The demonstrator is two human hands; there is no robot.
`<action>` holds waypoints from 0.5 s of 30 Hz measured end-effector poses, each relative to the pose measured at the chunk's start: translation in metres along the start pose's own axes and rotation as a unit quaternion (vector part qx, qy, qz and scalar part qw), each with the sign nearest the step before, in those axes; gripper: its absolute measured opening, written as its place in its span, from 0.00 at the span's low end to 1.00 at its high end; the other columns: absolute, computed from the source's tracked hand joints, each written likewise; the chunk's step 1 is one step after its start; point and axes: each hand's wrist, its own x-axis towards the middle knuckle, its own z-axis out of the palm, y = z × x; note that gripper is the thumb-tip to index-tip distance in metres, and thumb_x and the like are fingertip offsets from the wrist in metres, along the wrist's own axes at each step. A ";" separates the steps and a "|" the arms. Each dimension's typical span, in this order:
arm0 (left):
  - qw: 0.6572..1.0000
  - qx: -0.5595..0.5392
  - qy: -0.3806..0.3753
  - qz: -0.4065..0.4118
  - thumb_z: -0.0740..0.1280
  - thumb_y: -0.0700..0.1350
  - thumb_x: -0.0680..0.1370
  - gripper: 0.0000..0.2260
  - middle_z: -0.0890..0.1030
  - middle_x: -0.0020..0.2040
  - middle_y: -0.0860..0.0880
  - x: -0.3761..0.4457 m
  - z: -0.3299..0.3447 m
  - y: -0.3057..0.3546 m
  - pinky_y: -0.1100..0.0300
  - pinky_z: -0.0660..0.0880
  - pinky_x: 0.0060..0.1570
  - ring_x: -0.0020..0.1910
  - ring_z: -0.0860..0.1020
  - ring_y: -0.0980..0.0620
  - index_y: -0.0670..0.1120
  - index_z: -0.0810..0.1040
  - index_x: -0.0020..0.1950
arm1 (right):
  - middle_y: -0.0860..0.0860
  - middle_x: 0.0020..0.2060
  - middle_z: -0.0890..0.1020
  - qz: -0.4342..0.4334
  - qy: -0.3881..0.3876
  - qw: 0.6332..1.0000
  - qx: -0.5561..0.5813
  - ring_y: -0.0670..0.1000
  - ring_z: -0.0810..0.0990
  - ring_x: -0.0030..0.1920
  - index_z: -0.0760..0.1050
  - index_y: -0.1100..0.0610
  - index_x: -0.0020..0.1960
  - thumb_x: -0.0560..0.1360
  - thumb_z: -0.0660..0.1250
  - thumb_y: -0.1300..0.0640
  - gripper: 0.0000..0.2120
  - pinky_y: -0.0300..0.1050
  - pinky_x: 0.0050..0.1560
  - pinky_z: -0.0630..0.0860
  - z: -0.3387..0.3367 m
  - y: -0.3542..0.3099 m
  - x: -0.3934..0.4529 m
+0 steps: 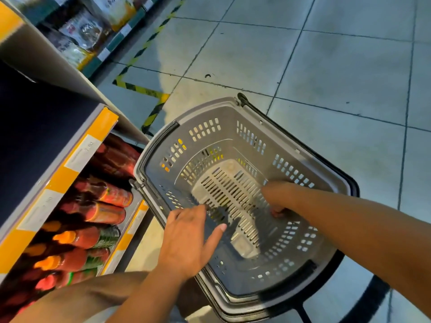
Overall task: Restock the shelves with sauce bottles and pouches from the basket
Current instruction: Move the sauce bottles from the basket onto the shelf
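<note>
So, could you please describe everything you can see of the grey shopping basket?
The grey basket looks like moulded plastic, with slotted walls and a slotted floor, a thick rim and dark handles folded down outside it. It sits tilted on the tiled floor beside the sauce shelf. No bottles or pouches show inside. The left hand reaches over its near rim with fingers spread; the right hand is down inside, curled and mostly hidden by the forearm.
</note>
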 end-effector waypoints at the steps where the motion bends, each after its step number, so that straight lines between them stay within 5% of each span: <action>1: 1.000 0.000 0.000 -0.002 0.52 0.71 0.82 0.19 0.77 0.44 0.58 0.000 0.000 0.000 0.53 0.68 0.57 0.44 0.76 0.53 0.57 0.67 0.51 | 0.54 0.39 0.78 0.003 0.022 0.999 0.043 0.54 0.80 0.39 0.72 0.56 0.42 0.67 0.79 0.58 0.15 0.50 0.50 0.82 -0.005 0.001 -0.005; 5: 1.000 -0.015 -0.012 -0.012 0.51 0.74 0.80 0.22 0.79 0.49 0.59 0.001 -0.001 0.001 0.54 0.66 0.60 0.50 0.77 0.55 0.58 0.68 0.57 | 0.47 0.36 0.81 -0.041 0.127 0.971 0.200 0.46 0.81 0.34 0.73 0.51 0.43 0.69 0.76 0.53 0.11 0.40 0.32 0.76 -0.033 0.000 -0.038; 9: 0.995 -0.090 -0.020 -0.032 0.55 0.75 0.77 0.27 0.78 0.59 0.58 0.001 -0.009 0.005 0.55 0.65 0.64 0.59 0.75 0.53 0.58 0.66 0.66 | 0.37 0.36 0.83 -0.069 0.241 0.900 0.357 0.36 0.80 0.35 0.73 0.48 0.42 0.70 0.74 0.46 0.10 0.31 0.28 0.73 -0.058 -0.009 -0.104; 11: 0.985 -0.165 -0.012 -0.048 0.59 0.74 0.76 0.31 0.74 0.68 0.57 0.001 -0.019 0.008 0.56 0.64 0.67 0.66 0.71 0.54 0.59 0.61 0.72 | 0.31 0.36 0.80 -0.079 0.314 0.865 0.382 0.36 0.77 0.32 0.72 0.49 0.40 0.65 0.70 0.40 0.14 0.33 0.27 0.68 -0.071 -0.021 -0.139; 15: 0.958 -0.280 0.043 -0.044 0.67 0.71 0.75 0.38 0.68 0.74 0.60 -0.001 -0.056 0.019 0.52 0.66 0.74 0.74 0.66 0.57 0.61 0.58 0.79 | 0.41 0.33 0.81 -0.135 0.436 0.804 0.381 0.44 0.78 0.31 0.76 0.48 0.43 0.66 0.66 0.42 0.11 0.50 0.30 0.75 -0.102 -0.057 -0.203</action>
